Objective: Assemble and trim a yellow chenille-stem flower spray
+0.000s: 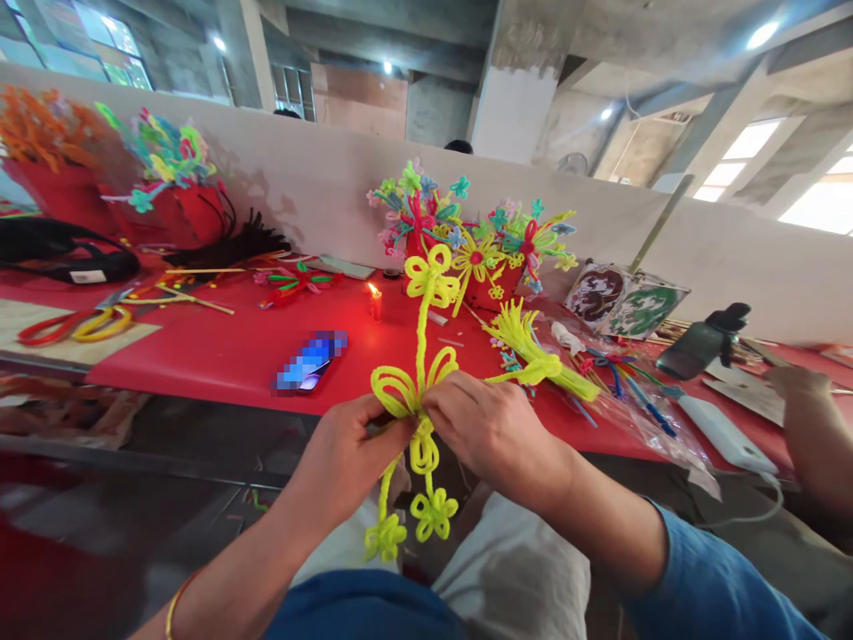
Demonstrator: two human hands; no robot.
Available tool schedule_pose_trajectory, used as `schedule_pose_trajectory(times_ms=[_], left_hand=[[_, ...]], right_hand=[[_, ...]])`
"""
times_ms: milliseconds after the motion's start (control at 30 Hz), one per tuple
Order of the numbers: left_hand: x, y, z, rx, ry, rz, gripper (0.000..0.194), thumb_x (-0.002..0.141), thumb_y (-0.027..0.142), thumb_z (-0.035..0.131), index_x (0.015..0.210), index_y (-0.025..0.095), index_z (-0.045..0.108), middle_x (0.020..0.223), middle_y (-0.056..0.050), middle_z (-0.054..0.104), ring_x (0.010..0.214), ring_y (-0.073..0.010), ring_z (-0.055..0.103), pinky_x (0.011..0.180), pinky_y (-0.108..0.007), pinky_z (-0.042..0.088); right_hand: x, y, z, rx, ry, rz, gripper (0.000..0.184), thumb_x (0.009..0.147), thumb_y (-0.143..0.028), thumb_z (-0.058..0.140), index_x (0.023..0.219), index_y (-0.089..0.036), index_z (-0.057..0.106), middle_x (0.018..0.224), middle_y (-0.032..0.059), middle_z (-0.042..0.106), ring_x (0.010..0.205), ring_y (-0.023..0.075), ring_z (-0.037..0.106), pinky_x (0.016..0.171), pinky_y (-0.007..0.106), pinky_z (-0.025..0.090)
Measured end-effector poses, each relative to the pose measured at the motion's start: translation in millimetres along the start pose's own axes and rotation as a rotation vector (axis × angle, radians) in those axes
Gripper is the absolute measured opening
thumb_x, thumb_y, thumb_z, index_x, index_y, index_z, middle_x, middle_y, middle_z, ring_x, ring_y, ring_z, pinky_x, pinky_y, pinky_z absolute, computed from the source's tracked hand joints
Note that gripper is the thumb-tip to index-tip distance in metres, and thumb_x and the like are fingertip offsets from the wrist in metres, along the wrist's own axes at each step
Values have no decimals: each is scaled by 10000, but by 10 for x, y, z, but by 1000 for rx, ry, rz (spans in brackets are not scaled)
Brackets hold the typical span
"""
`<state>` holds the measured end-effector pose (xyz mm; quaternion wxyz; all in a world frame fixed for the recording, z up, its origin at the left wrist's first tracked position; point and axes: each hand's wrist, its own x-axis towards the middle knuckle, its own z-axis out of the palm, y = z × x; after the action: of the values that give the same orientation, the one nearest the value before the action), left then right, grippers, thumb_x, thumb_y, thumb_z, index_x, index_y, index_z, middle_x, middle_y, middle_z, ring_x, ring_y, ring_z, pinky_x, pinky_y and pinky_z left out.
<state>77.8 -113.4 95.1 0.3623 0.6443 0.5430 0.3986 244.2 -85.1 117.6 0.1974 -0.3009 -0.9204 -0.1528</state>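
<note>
Both hands meet over my lap on a yellow pipe-cleaner flower stem. It has a flower head at the top, two leaf loops in the middle and two small flowers dangling below. My left hand pinches the stem under the leaf loops. My right hand pinches it at the same spot from the right. A bundle of yellow pipe cleaners lies on the red table just beyond my right hand.
A lit candle, a phone, colourful pipe-cleaner bouquets, red pots with flowers, scissors, a plastic bag of pipe cleaners and a dark bottle sit on the table. Another person's arm rests at the right.
</note>
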Motion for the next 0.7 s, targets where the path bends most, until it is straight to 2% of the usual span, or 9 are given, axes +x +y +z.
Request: schedule_pose_trajectory(times_ms=[133,400,533,700], left_hand=[[9,10,11,-5,7,7,148,716,208,497,752,172,636,648,27,582,677,-163,526,595,-240,411],[-1,83,51,80,47,-1,184,723,288,487,597,173,558,558,34,532,563,-132,481,489,-220,361],[-1,51,38,54,38,-2,166,726,270,488,626,172,575,577,28,548,589,-143,498,512,-227,380],[1,7,26,-39,13,16,142,715,223,494,707,168,625,659,17,605,690,-172,547,619,-259,428]], right_hand=[[-5,-42,-29,-23,-31,-74,82,841,-160,464,836,-158,545,751,11,569,583,122,499,434,271,306],[71,-142,-107,-167,-110,-27,127,806,-108,452,708,-167,505,634,15,548,484,139,506,388,283,211],[75,-115,-91,-150,-113,-71,120,813,-105,445,721,-166,492,651,16,545,490,133,495,390,280,216],[37,-74,-10,-78,-43,-58,115,839,-135,440,752,-167,508,690,13,551,563,136,512,417,272,270]])
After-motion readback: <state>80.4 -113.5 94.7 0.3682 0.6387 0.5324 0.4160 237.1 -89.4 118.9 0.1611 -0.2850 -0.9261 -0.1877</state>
